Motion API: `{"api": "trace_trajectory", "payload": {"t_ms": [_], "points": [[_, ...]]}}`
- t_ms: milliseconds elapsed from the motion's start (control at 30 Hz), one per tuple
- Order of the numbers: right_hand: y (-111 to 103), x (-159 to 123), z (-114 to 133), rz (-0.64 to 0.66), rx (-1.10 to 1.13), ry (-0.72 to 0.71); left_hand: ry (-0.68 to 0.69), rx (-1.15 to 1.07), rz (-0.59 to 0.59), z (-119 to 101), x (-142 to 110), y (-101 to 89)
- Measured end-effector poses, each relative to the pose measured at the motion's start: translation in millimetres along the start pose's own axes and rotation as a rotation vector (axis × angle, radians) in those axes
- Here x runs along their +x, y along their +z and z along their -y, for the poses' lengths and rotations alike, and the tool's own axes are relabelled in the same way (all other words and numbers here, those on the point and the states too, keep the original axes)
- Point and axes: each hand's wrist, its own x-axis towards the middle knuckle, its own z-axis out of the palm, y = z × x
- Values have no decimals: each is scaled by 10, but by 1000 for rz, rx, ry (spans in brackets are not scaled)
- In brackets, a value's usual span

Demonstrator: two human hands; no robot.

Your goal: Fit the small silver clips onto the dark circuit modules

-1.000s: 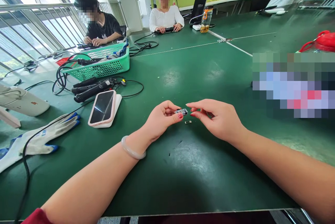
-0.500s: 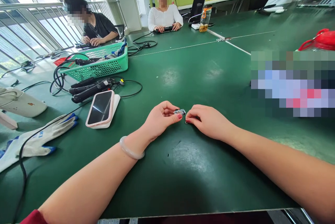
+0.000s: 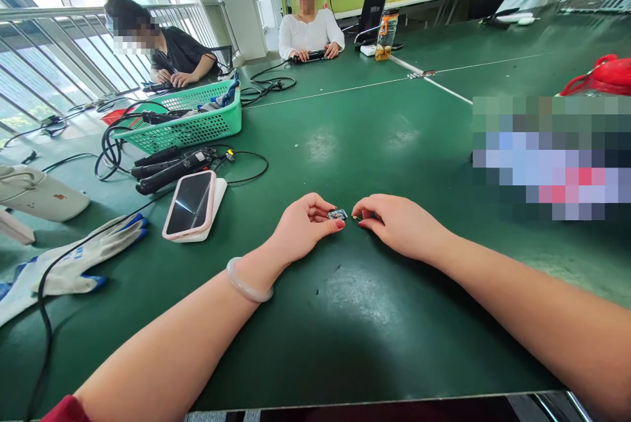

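White-and-blue fabric glove (image 3: 71,271): well left of the left fingers. Pink-framed rectangular phone (image 3: 190,205): same side, nearer them. Left hand (image 3: 303,228): thumb and fingers gripping a small silver-and-dark rectangular piece (image 3: 338,215), at the fingertips. Just right of those tips, apart: tiny flat piece (mostly hidden), pinched by thumb and fingers of the right hand (image 3: 401,221).

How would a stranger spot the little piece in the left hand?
Against the green table, find the pale bracelet. Beyond it, the left hand holds a small grey-and-white patterned piece. It looks larger than the tiny bit pinched in the right hand.
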Motion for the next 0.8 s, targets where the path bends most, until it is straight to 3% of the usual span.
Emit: {"api": "trace_trajectory", "payload": {"t_ms": [367, 467, 600, 800], "points": [[35, 21, -5, -32, -104, 113, 32, 118, 33, 35, -6, -9], [2, 4, 27, -109, -58, 126, 37, 159, 20, 29, -15, -9], [-39, -38, 142, -228, 66, 44, 34, 172, 26, 15, -24, 1], [-9, -66, 250, -219, 105, -75, 62, 179, 54, -1, -42, 10]]}}
